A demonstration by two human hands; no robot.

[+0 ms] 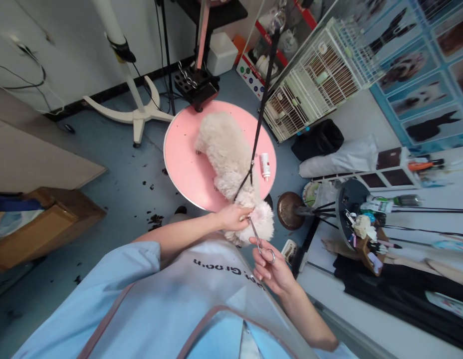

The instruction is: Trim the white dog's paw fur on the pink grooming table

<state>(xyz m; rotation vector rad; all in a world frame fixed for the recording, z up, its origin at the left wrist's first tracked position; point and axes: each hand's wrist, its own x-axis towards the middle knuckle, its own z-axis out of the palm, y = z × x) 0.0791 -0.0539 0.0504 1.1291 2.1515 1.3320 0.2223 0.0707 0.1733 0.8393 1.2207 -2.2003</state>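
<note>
A fluffy white dog (227, 144) is on the round pink grooming table (186, 164), its head at the near edge, towards me. My left hand (235, 218) is closed on the dog's ear, pinching it beside the head; pinkish skin shows there. In my right hand (272, 267) are slim ring-handled metal scissors or forceps (256, 234); which kind I cannot tell. Their tips reach the fur by my left fingers. A black leash (259, 124) runs down to a loop around the dog's neck. On the tabletop lies a small white bottle (265, 166).
A black tool holder (196, 87) adjoins the table's far edge. A white stand (139, 117) is at the far left and wire cages (317, 75) at the far right. To the right, a round dark tray (346, 199) carries grooming items. Dark hair clumps (155, 221) litter the floor.
</note>
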